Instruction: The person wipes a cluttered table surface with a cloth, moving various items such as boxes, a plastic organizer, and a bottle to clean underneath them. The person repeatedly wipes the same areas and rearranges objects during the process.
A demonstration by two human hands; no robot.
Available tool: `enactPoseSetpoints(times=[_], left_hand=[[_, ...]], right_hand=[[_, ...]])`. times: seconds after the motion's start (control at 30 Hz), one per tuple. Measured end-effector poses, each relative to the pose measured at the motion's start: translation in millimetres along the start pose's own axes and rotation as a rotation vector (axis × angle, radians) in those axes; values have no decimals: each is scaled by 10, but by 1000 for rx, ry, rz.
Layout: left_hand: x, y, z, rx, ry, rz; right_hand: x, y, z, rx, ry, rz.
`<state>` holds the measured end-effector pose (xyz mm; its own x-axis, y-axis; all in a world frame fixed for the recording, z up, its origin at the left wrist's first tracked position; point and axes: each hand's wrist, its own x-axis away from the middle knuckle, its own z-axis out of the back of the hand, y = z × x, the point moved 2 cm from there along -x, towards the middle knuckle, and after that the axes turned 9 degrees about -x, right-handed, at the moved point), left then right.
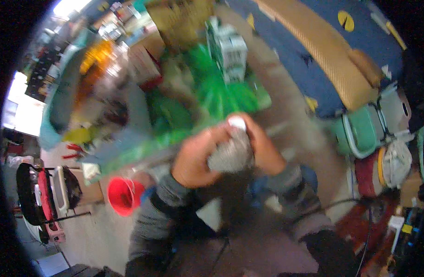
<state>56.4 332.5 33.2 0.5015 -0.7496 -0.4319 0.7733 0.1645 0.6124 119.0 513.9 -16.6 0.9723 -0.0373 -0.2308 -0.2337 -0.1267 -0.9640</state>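
Both hands are raised in front of my body around a greyish rounded bundle [231, 155]; motion blur hides its exact kind. My left hand [194, 157] grips it from the left side. Along its right side curl the fingers of my right hand [264, 143]. A small white piece [237, 123] shows at the top between my fingertips; whether it is part of the bundle, I cannot tell. Just beyond the hands lies a bright green plastic sheet or bag [226, 97], with a white and green carton [232, 55] standing at its far side.
A red bucket [123, 196] is on the floor at left. Clear plastic bags with orange contents [101, 65] fill a teal-edged container [47, 121] at upper left. Red-handled pliers or cutters [72, 151] lie nearby. Green baskets [362, 131] and a blue cloth with yellow patches [302, 65] are at right.
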Motion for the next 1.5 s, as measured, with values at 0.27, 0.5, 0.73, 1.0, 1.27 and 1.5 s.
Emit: enactPoseSetpoints(times=[0.27,0.5,0.73,1.0,1.27,1.5], left_hand=[[56,-76,21,230,319,323],[-80,-55,-151,525,393,180],[104,-184,14,51,288,244],[218,-167,64,444,275,528],[108,16,53,406,457,229],[171,-195,-56,252,282,442]], right_hand=[[-142,-205,-12,-237,213,-113],[-159,-99,-284,-735,133,-244],[-225,-227,-222,-662,108,-97],[-273,-256,-251,-559,190,-106],[-244,-7,-329,157,225,58],[-434,-217,143,-15,467,209]])
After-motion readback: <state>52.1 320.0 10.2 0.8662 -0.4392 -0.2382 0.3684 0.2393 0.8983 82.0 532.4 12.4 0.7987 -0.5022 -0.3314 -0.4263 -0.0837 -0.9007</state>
